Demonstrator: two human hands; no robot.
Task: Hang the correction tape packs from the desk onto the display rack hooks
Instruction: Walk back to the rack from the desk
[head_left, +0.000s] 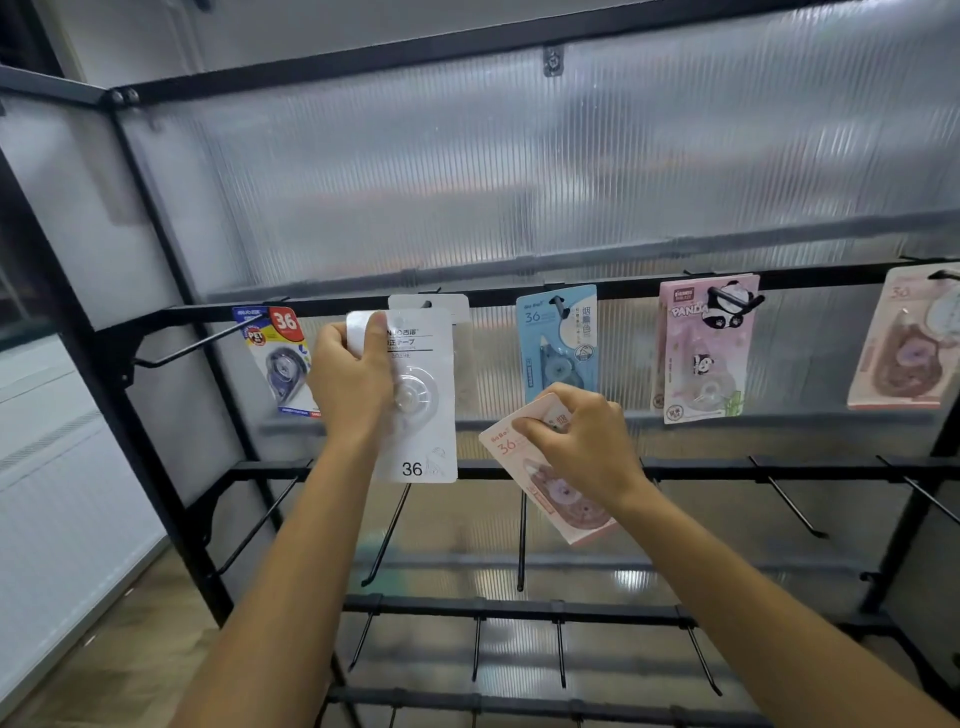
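My left hand (349, 382) grips a white correction tape pack (423, 410) marked 36, held upright in front of the top rail of the black display rack (623, 288). Behind it a second white pack (447, 306) hangs on a hook. My right hand (584, 441) pinches a pink correction tape pack (550, 499), tilted, below a blue pack (557, 340) on its hook. A blue-and-red pack (278, 358) hangs at the left, a pink panda pack (704, 348) and a pink-brown pack (906, 338) at the right.
Bare black hooks (522, 535) stick out toward me from the second and third rails. One long bare hook (202, 340) juts out at the top left. A ribbed translucent panel (519, 182) backs the rack. Wooden floor (140, 649) lies at the lower left.
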